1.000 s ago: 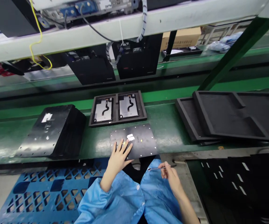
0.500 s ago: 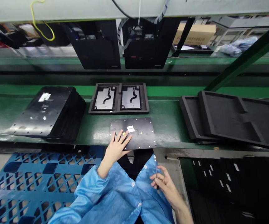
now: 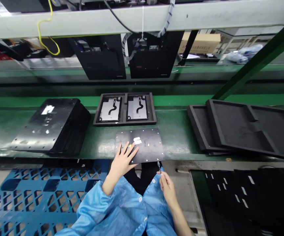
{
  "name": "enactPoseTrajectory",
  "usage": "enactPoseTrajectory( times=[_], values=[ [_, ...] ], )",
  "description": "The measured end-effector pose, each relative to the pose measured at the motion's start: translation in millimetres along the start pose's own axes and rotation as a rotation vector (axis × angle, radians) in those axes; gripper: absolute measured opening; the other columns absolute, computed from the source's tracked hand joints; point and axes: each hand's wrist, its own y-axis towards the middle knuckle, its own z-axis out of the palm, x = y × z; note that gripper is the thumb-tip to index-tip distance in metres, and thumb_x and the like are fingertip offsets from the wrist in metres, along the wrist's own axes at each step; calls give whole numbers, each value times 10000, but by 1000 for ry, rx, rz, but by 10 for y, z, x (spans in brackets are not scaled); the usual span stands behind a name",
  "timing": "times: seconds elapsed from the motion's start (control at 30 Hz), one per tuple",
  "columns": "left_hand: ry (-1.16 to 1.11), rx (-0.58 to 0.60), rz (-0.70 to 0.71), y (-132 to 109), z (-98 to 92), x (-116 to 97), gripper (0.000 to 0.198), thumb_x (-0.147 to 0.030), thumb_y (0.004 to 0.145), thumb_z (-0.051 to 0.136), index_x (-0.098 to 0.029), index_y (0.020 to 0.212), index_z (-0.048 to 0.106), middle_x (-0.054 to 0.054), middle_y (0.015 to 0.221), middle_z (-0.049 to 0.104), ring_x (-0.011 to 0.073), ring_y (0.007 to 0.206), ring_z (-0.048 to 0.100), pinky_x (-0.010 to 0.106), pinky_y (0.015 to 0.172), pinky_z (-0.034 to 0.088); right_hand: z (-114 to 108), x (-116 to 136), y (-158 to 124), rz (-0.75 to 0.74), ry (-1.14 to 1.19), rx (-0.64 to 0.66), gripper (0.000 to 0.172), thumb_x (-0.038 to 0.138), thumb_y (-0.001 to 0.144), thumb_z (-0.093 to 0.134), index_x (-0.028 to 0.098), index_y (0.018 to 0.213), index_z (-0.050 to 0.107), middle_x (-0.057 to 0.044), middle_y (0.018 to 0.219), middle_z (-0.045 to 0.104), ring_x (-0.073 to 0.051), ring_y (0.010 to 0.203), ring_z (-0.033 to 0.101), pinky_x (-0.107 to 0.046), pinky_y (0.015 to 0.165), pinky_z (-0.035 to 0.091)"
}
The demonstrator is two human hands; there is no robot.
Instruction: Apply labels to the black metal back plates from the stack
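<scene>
A black flat panel (image 3: 149, 149) with small holes along its border and white labels near its middle lies on the green bench, close to the front edge. My left hand (image 3: 122, 163) rests on the panel's lower left part, palm down with fingers spread. Below the panel's lower right corner, my right hand (image 3: 167, 186) grips a slim metal tool with a flattened tip (image 3: 159, 164). That tip points up at the panel's front edge; whether it touches cannot be made out. Behind the panel, a dark foam tray (image 3: 125, 124) holds two silver-backed parts with black ribbon cables.
To the left stands a stack of black panels (image 3: 42, 126). Dark foam trays (image 3: 237, 123) lie overlapped at the right. A blue plastic pallet (image 3: 46, 200) is below the bench at left, and black sheets (image 3: 262, 203) lie low at right. A green post (image 3: 252, 70) slants behind.
My right hand has moved up and inward, bringing the tool's tip close to the panel's lower right corner. My left hand stays on the panel. The camera view has tilted slightly upward.
</scene>
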Motion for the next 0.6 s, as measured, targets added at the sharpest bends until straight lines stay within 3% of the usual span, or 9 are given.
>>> enactPoseTrajectory(
  times=[0.3, 0.6],
  values=[
    [-46, -17, -17, 16, -32, -9, 837, -610, 979, 725, -302, 1695, 421, 42, 1774, 361, 386, 1655, 301, 680, 1358, 228, 4, -238, 65, -46, 7, -21, 632, 793, 976, 593, 191, 1124, 715, 65, 624, 375, -133, 560, 332, -276, 537, 268],
    [-57, 12, -3, 48, -104, 13, 796, -564, 970, 755, -316, 1669, 463, 26, 1760, 398, 386, 1638, 337, 697, 1345, 248, 99, -304, 121, -145, -85, -23, 560, 713, 1068, 455, 201, 1129, 673, 63, 654, 392, -149, 575, 404, -276, 566, 364]
  ],
)
